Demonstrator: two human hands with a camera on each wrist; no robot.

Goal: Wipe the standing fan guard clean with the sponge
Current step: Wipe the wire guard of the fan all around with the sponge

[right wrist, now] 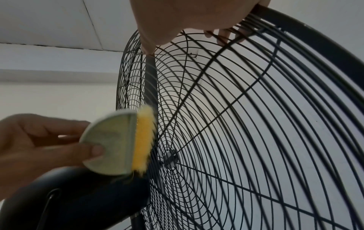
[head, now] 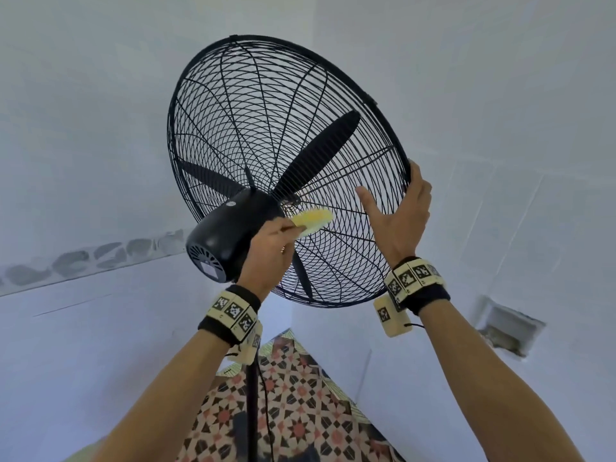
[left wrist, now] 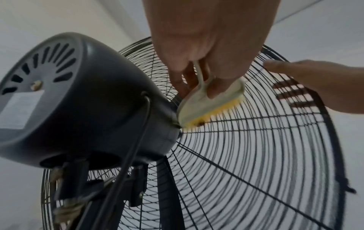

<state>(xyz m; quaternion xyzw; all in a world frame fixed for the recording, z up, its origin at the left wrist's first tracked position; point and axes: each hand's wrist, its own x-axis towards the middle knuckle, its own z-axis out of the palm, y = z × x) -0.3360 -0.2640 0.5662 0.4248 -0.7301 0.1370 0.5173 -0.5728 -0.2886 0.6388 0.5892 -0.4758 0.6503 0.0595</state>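
Head view: the left hand [head: 271,250] pinches the sponge [head: 313,220], its yellow face against the rear wires of the fan guard [head: 253,128] just beside the motor housing [head: 230,233]. The right hand [head: 398,213] grips the guard's rim, thumb spread wide.

Left wrist view: 2 fingers [left wrist: 216,90] curl over the sponge's pale backing [left wrist: 199,107]; yellow fibres touch the wires.

Right wrist view: fingertips [right wrist: 223,36] hook through the guard; the sponge [right wrist: 122,144] sits below the right hand, beside the housing.
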